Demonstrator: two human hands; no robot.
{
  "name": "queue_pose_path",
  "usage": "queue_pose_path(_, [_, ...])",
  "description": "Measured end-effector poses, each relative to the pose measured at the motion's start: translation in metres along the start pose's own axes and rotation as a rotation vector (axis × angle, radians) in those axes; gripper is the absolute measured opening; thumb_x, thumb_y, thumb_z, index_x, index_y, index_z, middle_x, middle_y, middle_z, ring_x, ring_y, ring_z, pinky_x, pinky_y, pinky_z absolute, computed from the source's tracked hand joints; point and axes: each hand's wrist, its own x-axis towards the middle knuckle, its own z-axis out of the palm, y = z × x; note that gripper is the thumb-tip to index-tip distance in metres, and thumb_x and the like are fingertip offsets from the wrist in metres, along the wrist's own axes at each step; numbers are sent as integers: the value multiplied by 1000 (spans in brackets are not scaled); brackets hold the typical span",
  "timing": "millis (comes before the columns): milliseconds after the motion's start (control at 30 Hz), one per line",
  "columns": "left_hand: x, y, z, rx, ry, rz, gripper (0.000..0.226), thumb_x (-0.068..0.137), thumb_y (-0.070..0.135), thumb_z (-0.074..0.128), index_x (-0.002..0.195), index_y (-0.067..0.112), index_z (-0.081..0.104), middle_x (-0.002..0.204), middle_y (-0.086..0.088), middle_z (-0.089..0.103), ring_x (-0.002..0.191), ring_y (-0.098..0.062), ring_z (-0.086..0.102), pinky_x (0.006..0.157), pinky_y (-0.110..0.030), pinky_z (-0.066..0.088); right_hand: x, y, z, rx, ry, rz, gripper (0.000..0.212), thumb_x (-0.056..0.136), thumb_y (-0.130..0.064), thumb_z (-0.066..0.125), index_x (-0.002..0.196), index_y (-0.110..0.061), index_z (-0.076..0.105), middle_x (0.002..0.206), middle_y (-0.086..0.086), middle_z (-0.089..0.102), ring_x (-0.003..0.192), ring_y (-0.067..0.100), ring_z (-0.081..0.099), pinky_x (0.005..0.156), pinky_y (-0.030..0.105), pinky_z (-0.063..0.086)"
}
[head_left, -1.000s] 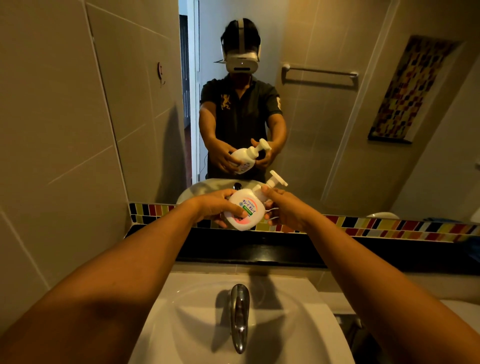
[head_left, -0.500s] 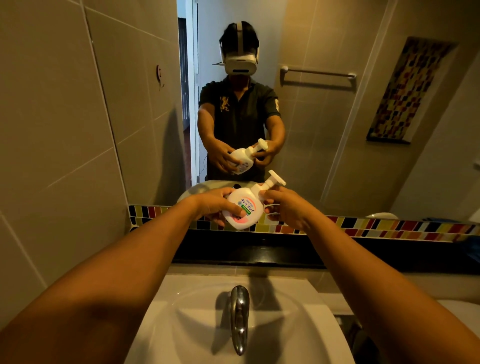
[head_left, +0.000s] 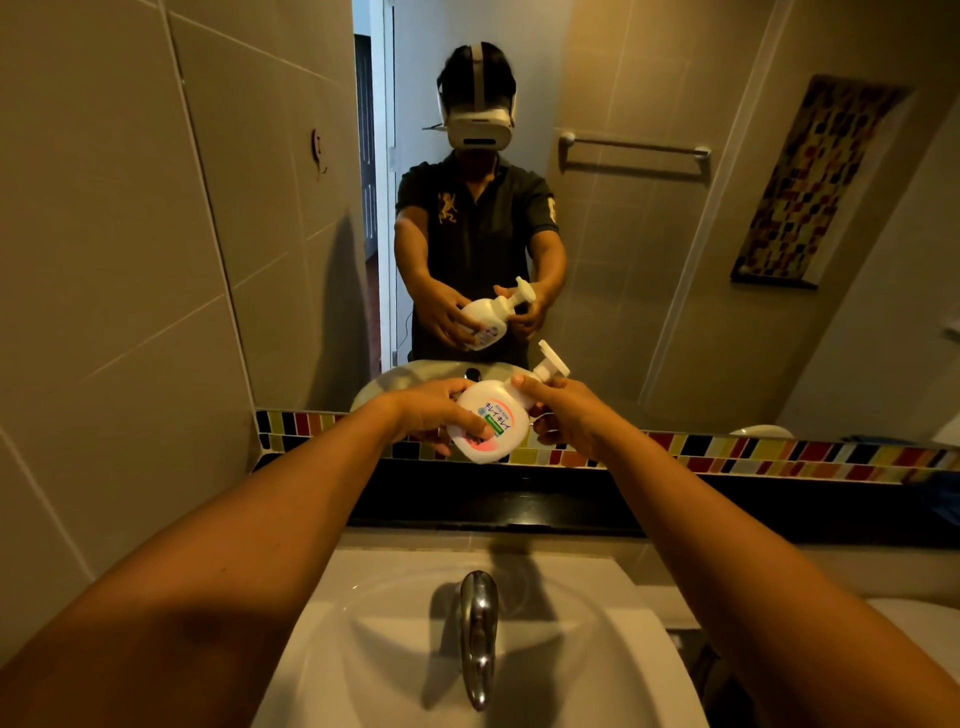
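Note:
A white pump soap bottle (head_left: 491, 423) with a pink and green label is tilted, its pump head pointing up and to the right, held in the air in front of the mirror. My left hand (head_left: 431, 413) grips the bottle's round body from the left. My right hand (head_left: 563, 415) holds the neck just below the pump, thumb on top. Both arms are stretched out over the sink. The mirror reflects the same pose.
A white sink (head_left: 374, 649) with a chrome tap (head_left: 478, 629) lies below my arms. Behind it runs a black ledge (head_left: 519, 504) and a strip of coloured tiles (head_left: 727, 457). The mirror (head_left: 649, 260) reflects a towel rail and a doorway. Tiled wall stands on the left.
The bottle and both hands stay in nearly the same place; my right thumb has shifted slightly on the bottle's neck.

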Motion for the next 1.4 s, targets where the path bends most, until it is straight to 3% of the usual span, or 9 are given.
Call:
queue_pose_path(167, [0,-1,-2,-16,-6,-18,57,68,31,86,117,31,58,113,-2,71,100,-26,72,79,-43,62,-2,-3,-5,56,-107,-6,55,67,-41,82,115,-18,64,78,-1,76,62,10,69,57,26,55])
queue_pose_path(367, [-1,2,3,4,-11,-17,53,68,30,85,114,33,58,108,0,72,93,-21,74,65,-32,62,-7,-3,5,-9,13,-14,79,50,-71,79,103,-13,66,77,4,69,62,14,60,60,29,51])
queue_pose_path(533, [-2,1,-1,-15,-19,-34,55,72,27,84,120,29,57,114,-3,71,100,-26,72,84,-47,61,-10,-3,-6,94,-119,0,47,77,-36,77,116,-14,63,84,6,68,56,9,59,54,24,50])
queue_pose_path(733, [-5,10,8,3,-21,-4,51,72,27,83,115,30,57,111,-3,71,96,-25,72,68,-33,62,-10,-5,1,20,6,0,65,66,-65,76,101,-11,65,63,0,64,54,11,55,54,26,49])
queue_pose_path(933, [-7,7,10,-17,-16,-14,48,78,24,79,120,27,56,115,-6,69,102,-28,70,83,-44,60,-13,-2,-12,76,-83,-7,46,75,-39,80,112,-15,65,80,6,66,58,12,56,55,25,50])
queue_pose_path(1100, [-7,16,22,-38,-11,19,46,75,26,81,113,32,57,113,-2,69,102,-26,69,76,-38,62,-14,-7,-4,-21,58,-65,69,59,-67,78,97,-11,66,62,0,65,49,10,56,50,24,49])
queue_pose_path(1233, [-9,15,19,-43,-23,15,48,78,22,79,119,29,55,116,-5,68,105,-27,69,81,-42,61,-17,-9,-11,-24,-83,-107,46,80,-46,74,112,-14,64,69,1,61,52,9,53,51,23,48])
queue_pose_path(1300, [-9,15,17,-35,-15,21,50,77,22,80,120,28,54,115,-4,69,103,-26,69,78,-40,62,-18,-7,-13,-33,-64,-107,39,82,-36,73,111,-12,64,71,3,62,53,9,55,51,23,48])
queue_pose_path(1400, [-9,19,21,-34,3,37,46,76,23,81,113,32,55,110,0,69,98,-22,70,72,-34,63,-19,-6,-4,-46,52,-139,44,79,-46,75,102,-10,66,71,3,66,54,10,58,48,21,48])
